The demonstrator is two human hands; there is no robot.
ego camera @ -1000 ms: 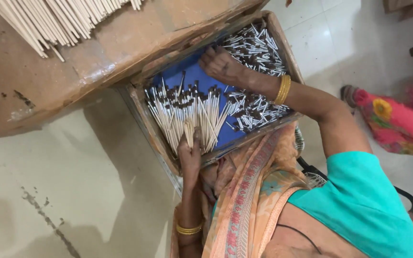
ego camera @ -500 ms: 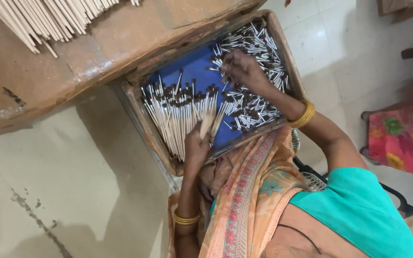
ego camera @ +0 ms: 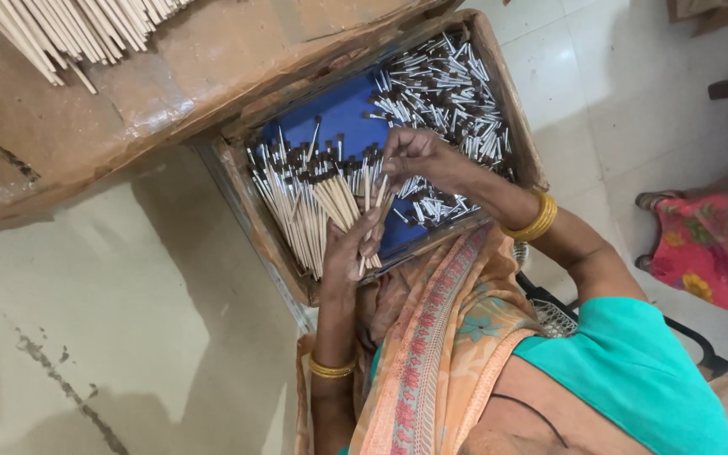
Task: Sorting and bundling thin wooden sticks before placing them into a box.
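Sticks (ego camera: 309, 215) lie bundled at the near left of the tray (ego camera: 516, 126), long axes running near to far, dark tips pointing far; this keeps tips aligned. Your left hand (ego camera: 351, 248) cups the bundle's near ends, fingers curled around them. Your right hand (ego camera: 414, 156) pinches one stick above it. Loose sticks (ego camera: 452, 93) lie scattered far right.

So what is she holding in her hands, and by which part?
The left hand grips a bundle of thin sticks at their plain lower ends; the right hand pinches one stick's upper end.
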